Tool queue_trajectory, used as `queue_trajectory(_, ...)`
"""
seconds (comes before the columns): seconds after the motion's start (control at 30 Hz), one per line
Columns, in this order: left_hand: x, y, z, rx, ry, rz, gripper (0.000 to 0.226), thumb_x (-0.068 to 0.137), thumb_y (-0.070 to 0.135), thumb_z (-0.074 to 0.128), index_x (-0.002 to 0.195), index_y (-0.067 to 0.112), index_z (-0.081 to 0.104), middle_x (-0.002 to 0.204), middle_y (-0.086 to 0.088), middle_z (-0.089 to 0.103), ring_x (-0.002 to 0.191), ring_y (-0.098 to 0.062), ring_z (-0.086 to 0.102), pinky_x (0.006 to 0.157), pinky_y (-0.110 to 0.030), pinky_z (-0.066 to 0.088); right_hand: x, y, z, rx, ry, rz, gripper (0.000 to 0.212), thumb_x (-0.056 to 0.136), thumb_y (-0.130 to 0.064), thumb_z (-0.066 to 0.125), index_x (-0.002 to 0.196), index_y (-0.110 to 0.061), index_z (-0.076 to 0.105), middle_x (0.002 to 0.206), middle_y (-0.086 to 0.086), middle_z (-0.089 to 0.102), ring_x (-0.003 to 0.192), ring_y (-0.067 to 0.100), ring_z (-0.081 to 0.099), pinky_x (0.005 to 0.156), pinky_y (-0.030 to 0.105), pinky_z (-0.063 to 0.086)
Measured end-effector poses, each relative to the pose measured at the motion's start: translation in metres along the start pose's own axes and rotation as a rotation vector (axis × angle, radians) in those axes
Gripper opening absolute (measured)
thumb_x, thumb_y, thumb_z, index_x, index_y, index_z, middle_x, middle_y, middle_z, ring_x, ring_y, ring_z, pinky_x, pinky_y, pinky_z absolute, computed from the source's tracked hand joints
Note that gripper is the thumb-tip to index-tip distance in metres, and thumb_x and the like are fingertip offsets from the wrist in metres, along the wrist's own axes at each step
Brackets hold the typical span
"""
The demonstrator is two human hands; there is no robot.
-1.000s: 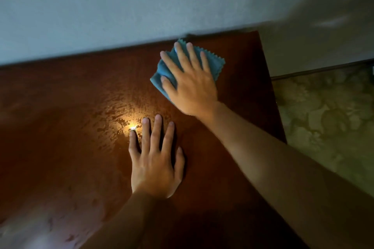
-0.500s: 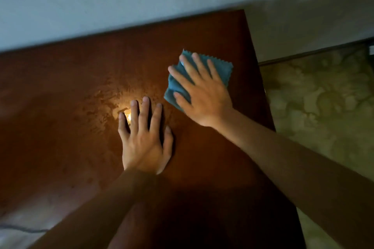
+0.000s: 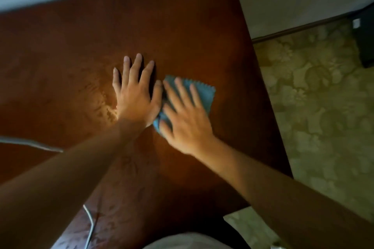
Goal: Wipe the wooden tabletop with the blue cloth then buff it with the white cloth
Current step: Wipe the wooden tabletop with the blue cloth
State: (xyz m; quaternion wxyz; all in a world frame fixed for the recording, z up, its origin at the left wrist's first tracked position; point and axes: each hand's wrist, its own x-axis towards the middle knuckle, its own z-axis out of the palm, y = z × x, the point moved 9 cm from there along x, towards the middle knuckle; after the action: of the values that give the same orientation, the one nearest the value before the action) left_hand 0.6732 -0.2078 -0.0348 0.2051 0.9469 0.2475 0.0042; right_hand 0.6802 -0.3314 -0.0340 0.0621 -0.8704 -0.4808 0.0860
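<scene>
- Your right hand [image 3: 185, 121] is pressing the blue cloth [image 3: 204, 95] flat with straight fingers, right of the tabletop's [image 3: 182, 26] middle.
- Your left hand [image 3: 136, 95] is resting flat, fingers spread, just beside the cloth, gripping nothing.

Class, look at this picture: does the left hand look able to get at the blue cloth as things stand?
Probably yes. The left hand lies flat on the tabletop right beside the blue cloth, its little finger at the cloth's edge. Only the right hand, pressing flat over most of the cloth, limits where it could take hold.
</scene>
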Motion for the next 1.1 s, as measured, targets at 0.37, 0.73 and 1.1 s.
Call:
queue_trajectory(0.37,-0.150,-0.005,-0.003,0.050,-0.107,0.139,0.056,0.100,0.034,0.033,0.150,0.012,0.046,0.160,-0.013,0.035,0.152,-0.031,0.024,0.119,-0.053,0.015,-0.006,0.055,-0.013,-0.084,0.059,0.162,0.057,0.107,-0.049,0.032,0.160,-0.028,0.032,0.167,0.012,0.027,0.157,0.035,0.019,0.127,0.054,0.014)
queue_trajectory(0.73,-0.223,-0.027,0.000,0.061,-0.148,0.104,0.053,0.098,0.033,0.036,0.147,0.016,0.048,0.161,-0.005,0.035,0.153,-0.025,0.020,0.117,-0.053,0.019,-0.162,-0.048,0.035,-0.015,0.010,0.022,0.057,0.101,-0.047,0.041,0.156,-0.029,0.041,0.166,0.007,0.032,0.157,0.030,0.020,0.127,0.052,0.014)
queue_trajectory(1.1,-0.245,-0.051,-0.012,0.063,-0.115,-0.040,0.055,0.104,0.053,0.041,0.150,0.024,0.043,0.165,0.002,0.026,0.156,-0.020,0.010,0.121,-0.053,0.008,-0.177,0.003,0.027,-0.002,0.060,0.534,0.060,0.105,-0.048,0.029,0.160,-0.024,0.031,0.167,0.015,0.026,0.156,0.038,0.018,0.125,0.058,0.012)
